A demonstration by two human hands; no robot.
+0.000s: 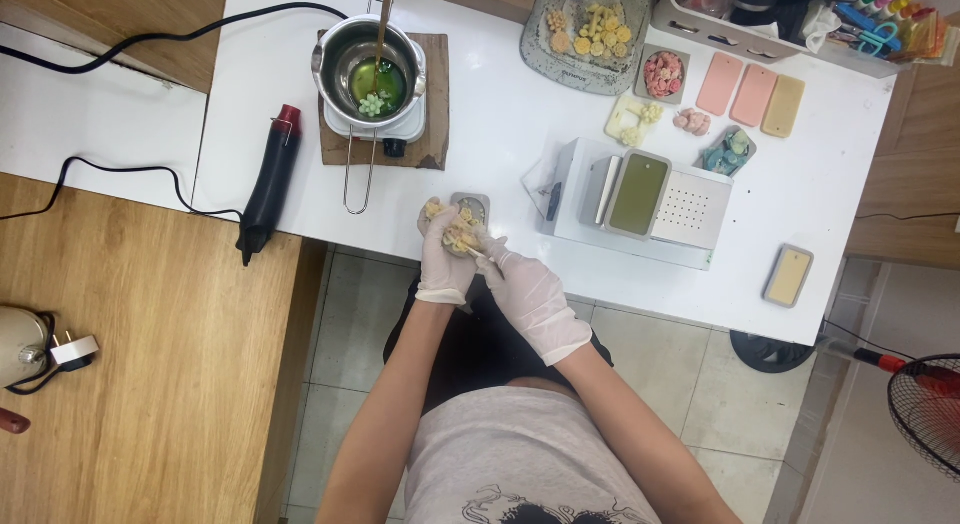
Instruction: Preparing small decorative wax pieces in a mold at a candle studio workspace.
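Note:
Both my hands wear white gloves and meet at the near edge of the white table [500,94]. My left hand [445,259] grips a small grey mould [470,206] that holds pale yellow, flower-shaped wax pieces. My right hand [525,289] pinches a thin stick whose tip touches those pieces.
A steel pot [367,69] of green liquid sits on a small hot plate on a brown board. A black and red heat gun [270,182] lies at the left. A white scale [640,199] carries a green-filled mould. Rectangular moulds and wax shapes lie behind it. A fan [925,409] stands at the right.

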